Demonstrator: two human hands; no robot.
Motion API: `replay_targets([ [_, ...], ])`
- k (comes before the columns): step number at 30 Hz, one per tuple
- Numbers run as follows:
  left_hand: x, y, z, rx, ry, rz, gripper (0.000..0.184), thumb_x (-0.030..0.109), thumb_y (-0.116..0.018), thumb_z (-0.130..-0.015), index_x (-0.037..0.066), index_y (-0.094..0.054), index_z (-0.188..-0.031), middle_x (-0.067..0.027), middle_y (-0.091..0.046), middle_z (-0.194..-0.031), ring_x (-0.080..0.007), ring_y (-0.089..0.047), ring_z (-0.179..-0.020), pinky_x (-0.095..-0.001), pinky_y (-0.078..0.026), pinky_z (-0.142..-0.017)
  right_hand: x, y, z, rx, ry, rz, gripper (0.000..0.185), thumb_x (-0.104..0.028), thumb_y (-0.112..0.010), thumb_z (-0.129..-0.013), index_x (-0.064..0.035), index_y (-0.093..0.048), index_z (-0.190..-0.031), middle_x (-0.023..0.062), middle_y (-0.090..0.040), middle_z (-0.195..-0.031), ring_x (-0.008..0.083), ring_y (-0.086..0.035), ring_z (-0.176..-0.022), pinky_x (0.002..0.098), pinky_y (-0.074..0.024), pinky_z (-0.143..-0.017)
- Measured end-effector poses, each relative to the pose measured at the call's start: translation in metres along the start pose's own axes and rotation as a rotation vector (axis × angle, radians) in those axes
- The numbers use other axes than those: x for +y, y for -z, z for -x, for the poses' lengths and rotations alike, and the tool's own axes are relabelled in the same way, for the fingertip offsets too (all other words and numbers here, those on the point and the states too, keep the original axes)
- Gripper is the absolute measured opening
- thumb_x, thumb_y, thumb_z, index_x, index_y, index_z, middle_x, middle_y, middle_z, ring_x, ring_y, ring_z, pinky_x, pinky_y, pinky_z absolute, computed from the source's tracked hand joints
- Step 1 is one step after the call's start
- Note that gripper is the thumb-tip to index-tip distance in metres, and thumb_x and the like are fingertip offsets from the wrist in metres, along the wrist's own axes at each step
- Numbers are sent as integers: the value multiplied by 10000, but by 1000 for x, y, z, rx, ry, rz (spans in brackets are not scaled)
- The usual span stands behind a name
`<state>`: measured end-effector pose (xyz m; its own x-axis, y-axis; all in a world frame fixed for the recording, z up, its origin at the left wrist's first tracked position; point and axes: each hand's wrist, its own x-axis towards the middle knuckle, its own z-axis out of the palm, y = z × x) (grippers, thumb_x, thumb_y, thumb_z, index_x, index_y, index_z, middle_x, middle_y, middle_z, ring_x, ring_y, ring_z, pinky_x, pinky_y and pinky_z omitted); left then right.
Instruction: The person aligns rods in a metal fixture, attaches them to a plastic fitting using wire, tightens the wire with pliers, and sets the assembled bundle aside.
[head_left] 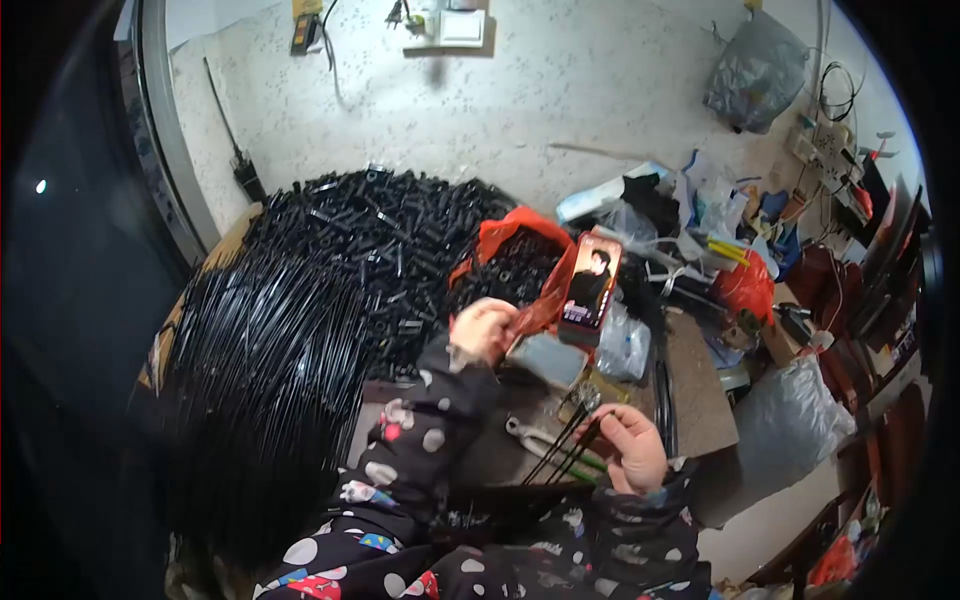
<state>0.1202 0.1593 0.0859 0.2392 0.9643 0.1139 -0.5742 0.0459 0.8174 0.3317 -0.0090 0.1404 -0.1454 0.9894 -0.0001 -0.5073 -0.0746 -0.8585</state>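
Observation:
My left hand (485, 328) is at the front left edge of a red plastic bag (543, 318) that holds small black parts (515, 262). Its fingers are curled together, and what they grip, if anything, is hidden. In my right hand (634, 448), pinched between thumb and fingers, are several thin black strands (560, 450) that slant down to the left. Beneath them lie pliers (540, 437) with green handles. A shallow grey box (548, 360) sits between my hands, just in front of the bag.
A large bundle of long black strands (265, 350) covers the left side. Behind it is a heap of black tubular parts (370, 225). A phone (592, 280) with a lit screen stands right of the red bag. Clear plastic (623, 345) and mixed clutter fill the right.

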Motion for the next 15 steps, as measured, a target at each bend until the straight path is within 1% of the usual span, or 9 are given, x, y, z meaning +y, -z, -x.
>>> replay_targets([
  [1,16,-28,42,-50,165,197,182,77,-524,-810,-38,-540,-951,-73,-576,-802,-93,-450,-539,-197,-393,-477,2,-10,3,-51,-1,-33,113,-44,-517,-842,40,-546,-911,112,-599,-852,181,-584,-785,295,-467,-733],
  [3,7,-52,98,-109,88,262,282,115,-574,-804,-55,-524,-1024,-126,-584,-983,-114,-524,-636,-202,-446,-604,5,-32,16,-106,-69,-1,105,-28,-518,-837,34,-549,-916,99,-592,-874,165,-572,-794,283,-450,-749],
  [4,12,-62,120,-113,86,240,297,110,-592,-789,-62,-529,-1024,-136,-579,-1001,-130,-559,-693,-217,-467,-659,7,-42,22,-157,-94,31,104,-23,-518,-836,32,-550,-918,93,-591,-876,156,-567,-801,278,-443,-757],
  [6,28,-70,152,-197,72,275,292,94,-602,-774,-68,-537,-1009,-150,-583,-984,-145,-580,-734,-237,-481,-669,14,-65,36,-238,-53,12,95,-20,-520,-836,26,-555,-912,84,-584,-892,140,-552,-801,260,-432,-760],
  [7,25,-63,163,-271,-7,297,262,15,-557,-790,-64,-526,-1038,-201,-556,-1053,-184,-596,-794,-292,-509,-667,18,-71,44,-214,-12,28,100,-24,-522,-837,23,-542,-923,84,-582,-899,139,-550,-799,258,-432,-756],
  [8,32,-69,171,-356,-119,382,237,18,-588,-773,-43,-544,-998,-205,-565,-1011,-194,-589,-778,-290,-509,-651,22,-77,52,-191,27,46,108,-28,-523,-839,21,-528,-935,84,-580,-906,137,-549,-796,255,-433,-753],
  [10,38,-72,182,-469,-235,346,216,18,-615,-752,-24,-558,-956,-197,-565,-957,-191,-578,-756,-279,-505,-637,23,-88,64,-217,71,21,133,-24,-530,-834,15,-488,-955,88,-578,-910,136,-550,-809,253,-433,-755],
  [12,45,-67,193,-483,-131,336,192,47,-658,-713,10,-583,-886,-187,-524,-921,-226,-564,-699,-299,-505,-613,29,-87,68,-285,62,6,164,-10,-551,-818,11,-464,-956,92,-579,-900,144,-559,-813,265,-448,-743],
  [15,56,-64,206,-457,-69,236,189,49,-636,-735,-4,-582,-909,-236,-519,-988,-228,-571,-703,-318,-525,-595,33,-87,69,-358,57,-18,177,-11,-570,-805,10,-472,-950,95,-581,-896,159,-571,-802,281,-466,-726],
])
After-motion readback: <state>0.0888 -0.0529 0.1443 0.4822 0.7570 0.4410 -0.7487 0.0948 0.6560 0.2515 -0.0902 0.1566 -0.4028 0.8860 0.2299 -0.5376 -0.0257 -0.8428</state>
